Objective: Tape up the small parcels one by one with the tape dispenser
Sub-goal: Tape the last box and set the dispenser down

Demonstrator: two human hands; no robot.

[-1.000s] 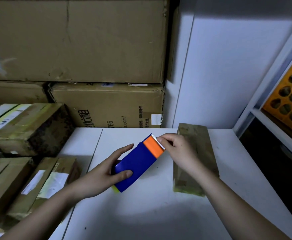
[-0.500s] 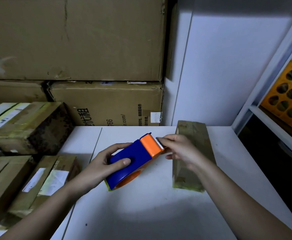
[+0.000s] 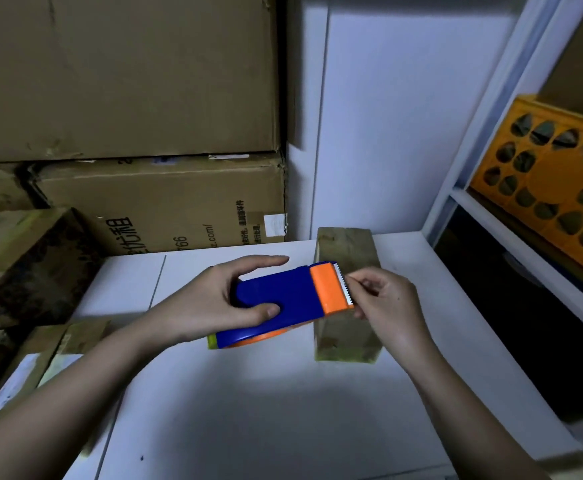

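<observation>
Gripping the tape dispenser [image 3: 276,303] across its blue body, the left hand [image 3: 210,306] has its thumb pressed on the near face and its fingers reaching over the far edge, the forefinger lying out straight along the top. The right hand [image 3: 383,303] is curled at the orange cutter end, its thumb and fingertips pinched together just beside the white serrated blade, most likely on the loose end of the tape, though the tape itself is too thin and clear to make out. The dispenser is held just above the white counter [image 3: 265,403], its long axis running left to right with the toothed end pointing right, over the near half of the small parcel [image 3: 345,247]. That parcel lies on the counter with its long axis running away from the person, so the dispenser crosses it at roughly a right angle. I judge the dispenser light, rigid plastic, smooth enough to twist in the palm, so the broad blue flanks are the place to hold it, well clear of the teeth. The parcel looks a stiff, already glossy, tape-wrapped box that may slide unless held down.
</observation>
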